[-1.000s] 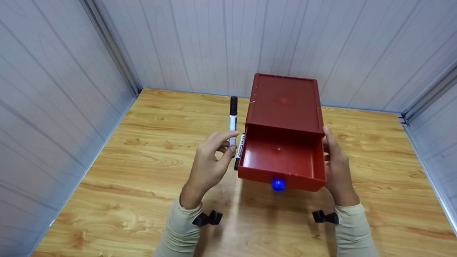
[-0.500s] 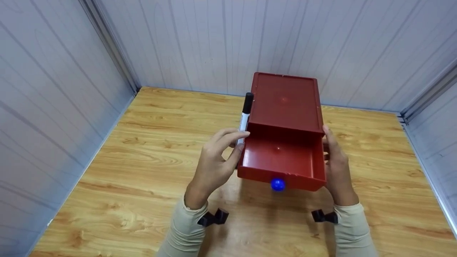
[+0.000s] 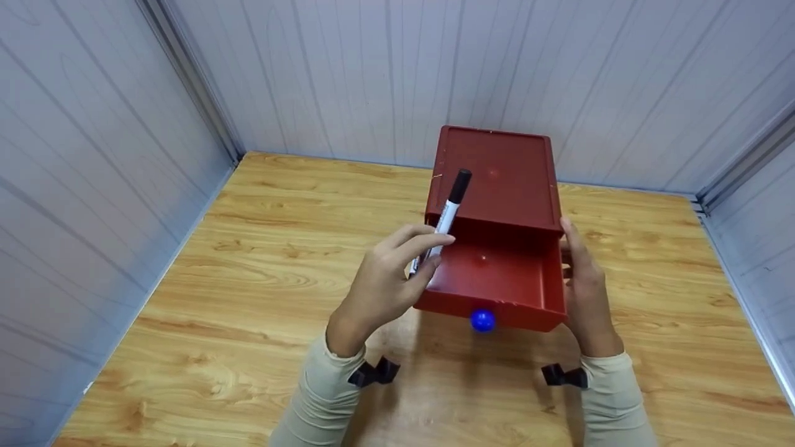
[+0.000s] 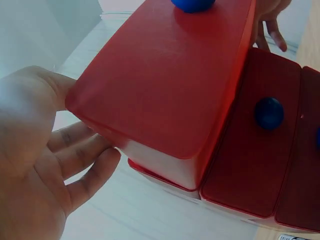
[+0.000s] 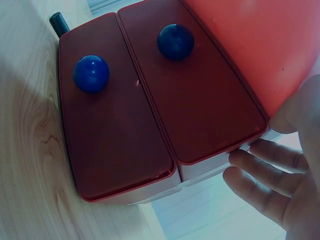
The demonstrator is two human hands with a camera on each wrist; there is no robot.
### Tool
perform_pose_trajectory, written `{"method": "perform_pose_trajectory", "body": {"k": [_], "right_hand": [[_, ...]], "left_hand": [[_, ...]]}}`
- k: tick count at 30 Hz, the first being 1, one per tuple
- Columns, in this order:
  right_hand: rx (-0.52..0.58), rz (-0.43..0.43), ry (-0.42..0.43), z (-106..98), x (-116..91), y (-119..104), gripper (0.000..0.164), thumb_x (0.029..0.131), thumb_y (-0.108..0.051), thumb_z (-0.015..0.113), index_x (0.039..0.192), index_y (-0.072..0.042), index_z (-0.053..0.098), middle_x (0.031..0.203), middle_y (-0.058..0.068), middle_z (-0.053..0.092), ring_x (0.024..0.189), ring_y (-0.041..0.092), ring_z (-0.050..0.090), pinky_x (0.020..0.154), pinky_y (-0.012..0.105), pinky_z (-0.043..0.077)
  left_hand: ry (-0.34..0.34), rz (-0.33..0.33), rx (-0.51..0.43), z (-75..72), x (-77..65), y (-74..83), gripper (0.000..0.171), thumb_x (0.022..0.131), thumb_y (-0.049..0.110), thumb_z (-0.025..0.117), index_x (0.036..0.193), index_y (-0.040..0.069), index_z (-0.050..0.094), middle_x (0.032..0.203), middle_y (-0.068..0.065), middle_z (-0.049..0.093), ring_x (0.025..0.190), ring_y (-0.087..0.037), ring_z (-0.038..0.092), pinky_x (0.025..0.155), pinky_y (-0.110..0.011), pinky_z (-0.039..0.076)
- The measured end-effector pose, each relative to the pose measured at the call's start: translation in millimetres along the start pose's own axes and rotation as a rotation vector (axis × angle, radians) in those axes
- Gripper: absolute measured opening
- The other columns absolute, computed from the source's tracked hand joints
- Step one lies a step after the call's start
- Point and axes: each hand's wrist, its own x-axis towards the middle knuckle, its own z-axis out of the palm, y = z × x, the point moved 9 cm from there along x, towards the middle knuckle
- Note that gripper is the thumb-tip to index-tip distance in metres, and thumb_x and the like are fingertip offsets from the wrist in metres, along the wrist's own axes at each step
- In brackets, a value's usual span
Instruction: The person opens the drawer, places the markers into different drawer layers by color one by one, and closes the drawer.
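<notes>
A red drawer unit stands with its top drawer pulled out; a blue round knob is on the drawer's front. My left hand pinches a white marker with a black cap between thumb and fingers, over the drawer's left wall. The cap end tilts up and to the right. In the left wrist view the held marker is hidden behind the drawer. My right hand rests against the unit's right side, its fingers fairly straight beside the drawers.
Two lower drawers with blue knobs are pushed in. Another marker lies on the wooden table along the unit's left side; its dark end shows in the right wrist view. Pale panel walls enclose the table.
My left hand has moved right with the marker, from beside the unit to over the drawer's left wall. The marker now leans right. My right hand and the unit have hardly moved.
</notes>
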Motion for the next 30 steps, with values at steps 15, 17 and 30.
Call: {"method": "perform_pose_trajectory", "body": {"k": [15,17,30], "right_hand": [[0.009,-0.006,0.0,0.2,0.1,-0.6,0.085,0.084,0.008,0.073,0.156,-0.007,0.03,0.121,0.015,0.062,0.102,0.016,0.061,0.079,0.012,0.05],[0.024,-0.006,0.0,0.3,0.0,-0.6,0.084,0.085,0.008,0.073,0.156,-0.007,0.03,0.122,0.015,0.062,0.103,0.017,0.061,0.078,0.013,0.05],[0.006,0.008,-0.006,0.6,0.1,-1.1,0.087,0.084,0.008,0.073,0.157,-0.009,0.028,0.123,0.015,0.061,0.103,0.019,0.061,0.079,0.012,0.05]], "left_hand": [[-0.144,0.016,0.055,11.2,2.4,0.5,0.025,0.092,0.007,0.068,0.115,0.014,0.074,0.109,0.003,0.068,0.096,-0.009,0.062,0.084,-0.032,0.044],[-0.159,0.025,0.066,12.1,3.1,1.2,0.024,0.092,0.007,0.068,0.114,0.013,0.075,0.107,0.002,0.069,0.095,-0.009,0.062,0.086,-0.034,0.043],[-0.22,0.08,0.119,18.4,7.8,3.9,0.018,0.091,0.015,0.068,0.107,0.013,0.077,0.1,0.004,0.072,0.098,-0.013,0.064,0.095,-0.037,0.041]]}}
